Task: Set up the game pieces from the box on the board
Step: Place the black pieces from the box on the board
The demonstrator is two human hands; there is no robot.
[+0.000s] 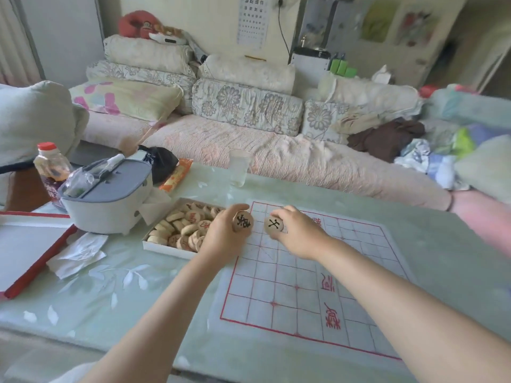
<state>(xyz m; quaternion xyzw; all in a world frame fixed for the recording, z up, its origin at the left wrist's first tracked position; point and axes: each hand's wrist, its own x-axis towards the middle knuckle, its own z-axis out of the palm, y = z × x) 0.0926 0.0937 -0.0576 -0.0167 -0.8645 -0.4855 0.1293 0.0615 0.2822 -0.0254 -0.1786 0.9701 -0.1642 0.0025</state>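
Setup barely begun: the left hand (224, 234) grasps one black-marked disc (242, 221) and the right hand (300, 234) pinches a second disc (273, 224), both above the far-left corner of the one board (304, 286), which carries no pieces. One box (166, 249), just left of the board on the counter (110, 286), holds the rest, too heaped to count. The next move, by the look of it, calls for setting each disc squarely on a grid crossing
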